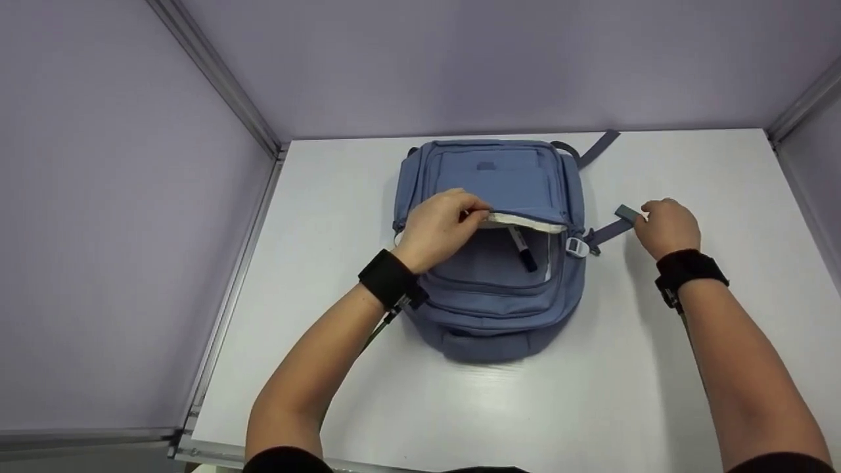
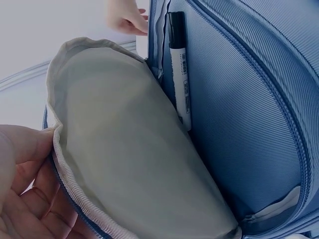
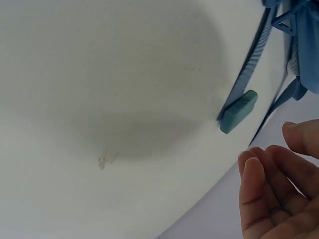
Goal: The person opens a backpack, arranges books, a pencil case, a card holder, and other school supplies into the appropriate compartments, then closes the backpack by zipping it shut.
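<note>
A blue backpack (image 1: 489, 343) lies on its back on the table, its front pocket unzipped. At the edge of the pocket flap (image 2: 114, 134), my left hand (image 1: 439, 226) pinches the fabric between thumb and fingers and lifts it, showing the pale lining. Inside the pocket is a white marker (image 2: 179, 74) with a black cap. My right hand (image 1: 670, 226) is right of the backpack, fingers loosely bent and thumb apart, holding nothing. Close to its fingertips, a small teal block (image 3: 239, 112) lies against the end of a blue strap (image 3: 250, 67).
The white table (image 1: 315, 230) is bounded by pale panels (image 1: 486, 66) at the back and sides, with a metal rail (image 1: 223, 263) along the left. Another strap (image 1: 598, 150) sticks out from the backpack's far right. A white buckle (image 1: 577, 247) sits on its right side.
</note>
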